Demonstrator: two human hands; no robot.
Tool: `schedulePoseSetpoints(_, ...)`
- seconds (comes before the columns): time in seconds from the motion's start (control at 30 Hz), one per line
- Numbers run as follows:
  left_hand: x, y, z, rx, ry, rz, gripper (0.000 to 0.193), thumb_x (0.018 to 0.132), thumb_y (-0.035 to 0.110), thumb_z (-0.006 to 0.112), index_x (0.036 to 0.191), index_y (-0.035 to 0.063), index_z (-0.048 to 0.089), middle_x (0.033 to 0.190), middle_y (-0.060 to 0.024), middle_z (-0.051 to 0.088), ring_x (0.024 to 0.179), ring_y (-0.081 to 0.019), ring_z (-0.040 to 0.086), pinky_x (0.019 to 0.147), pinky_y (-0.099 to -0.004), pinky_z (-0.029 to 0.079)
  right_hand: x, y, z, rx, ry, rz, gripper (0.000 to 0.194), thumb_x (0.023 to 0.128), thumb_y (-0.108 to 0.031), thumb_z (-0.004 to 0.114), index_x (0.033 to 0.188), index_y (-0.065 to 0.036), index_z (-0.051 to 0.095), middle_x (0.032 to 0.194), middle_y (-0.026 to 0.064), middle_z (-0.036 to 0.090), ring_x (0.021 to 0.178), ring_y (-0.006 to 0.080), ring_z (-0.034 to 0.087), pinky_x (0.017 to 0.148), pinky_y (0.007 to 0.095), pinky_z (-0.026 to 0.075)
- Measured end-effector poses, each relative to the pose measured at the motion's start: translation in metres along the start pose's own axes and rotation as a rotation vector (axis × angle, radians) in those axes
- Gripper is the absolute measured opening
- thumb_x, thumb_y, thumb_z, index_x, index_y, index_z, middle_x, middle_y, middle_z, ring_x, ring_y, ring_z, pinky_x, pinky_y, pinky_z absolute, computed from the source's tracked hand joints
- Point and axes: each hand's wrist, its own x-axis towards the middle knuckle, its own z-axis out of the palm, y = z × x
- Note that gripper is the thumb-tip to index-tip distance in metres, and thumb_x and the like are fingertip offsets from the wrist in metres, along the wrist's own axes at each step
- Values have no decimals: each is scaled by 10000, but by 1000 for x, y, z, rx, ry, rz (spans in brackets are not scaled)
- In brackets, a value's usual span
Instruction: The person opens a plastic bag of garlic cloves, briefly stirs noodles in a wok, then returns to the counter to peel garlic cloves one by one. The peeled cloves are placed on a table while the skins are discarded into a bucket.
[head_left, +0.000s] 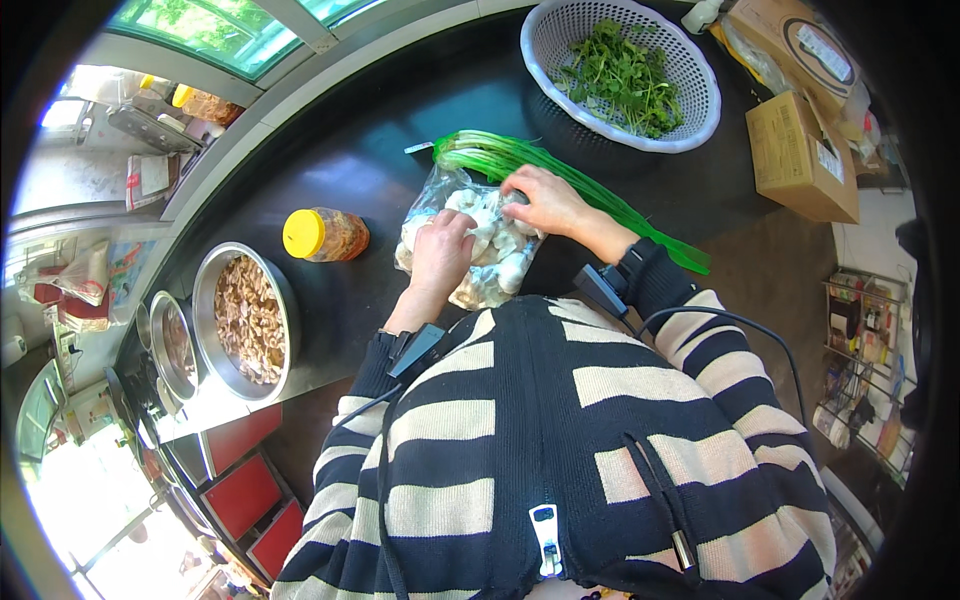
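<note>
A clear plastic bag of garlic bulbs (487, 244) lies at the counter's near edge, close against the striped sweater. My left hand (442, 251) rests on the bag's left part with bent fingers; whether it grips the plastic is unclear. On the upper right of the bag is my right hand (544, 199), fingers curled at the bulbs, its fingertips partly hidden. Just beyond the bag, a bunch of green onions (577, 184) in a green wrapper runs slantwise to the right, passing behind my right hand.
A white plastic colander (709, 112) holds leafy herbs (626, 79) at the back right. Cardboard boxes (799, 157) stand farther right. To the left are a yellow-lidded jar (326, 235) and a steel bowl (292, 330) of cut brownish food, with another steel bowl (156, 330) beside it.
</note>
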Motion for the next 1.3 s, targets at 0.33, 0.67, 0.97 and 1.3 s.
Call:
schedulePoseSetpoints(0.33, -22, -66, -24, -195, 71, -516, 452, 787, 226, 626, 1195, 62, 519, 1133, -175, 567, 1049, -319, 547, 897, -390, 432, 37, -1, 20, 313, -132, 79, 453, 694, -296, 723, 1079, -101, 585, 1014, 157, 585, 968, 322, 564, 839, 376, 452)
schedulePoseSetpoints(0.67, -25, -90, -7, -342, 83, -480, 421, 793, 259, 613, 1158, 57, 558, 1114, -174, 579, 1023, -307, 571, 885, -371, 447, 61, -1, 25, 487, 46, 129, 143, 826, -186, 597, 835, -51, 644, 726, 50, 627, 685, 133, 571, 636, 285, 460)
schedulePoseSetpoints(0.97, 6, -72, -17, -300, 148, -376, 420, 821, 210, 617, 1197, 46, 531, 1161, -161, 571, 1079, -265, 560, 918, -339, 432, 53, -10, 14, 846, -97, 298, 91, 877, -123, 570, 895, -49, 620, 798, -10, 593, 733, 45, 530, 633, 201, 439)
schedulePoseSetpoints(1.3, 46, -45, -25, -491, -4, -362, 196, 828, 159, 619, 958, 12, 621, 828, -92, 658, 774, -148, 618, 714, -273, 475, 49, -17, 7, 681, 28, 66, 91, 819, -101, 628, 870, -26, 637, 787, 5, 626, 719, 75, 548, 653, 231, 453)
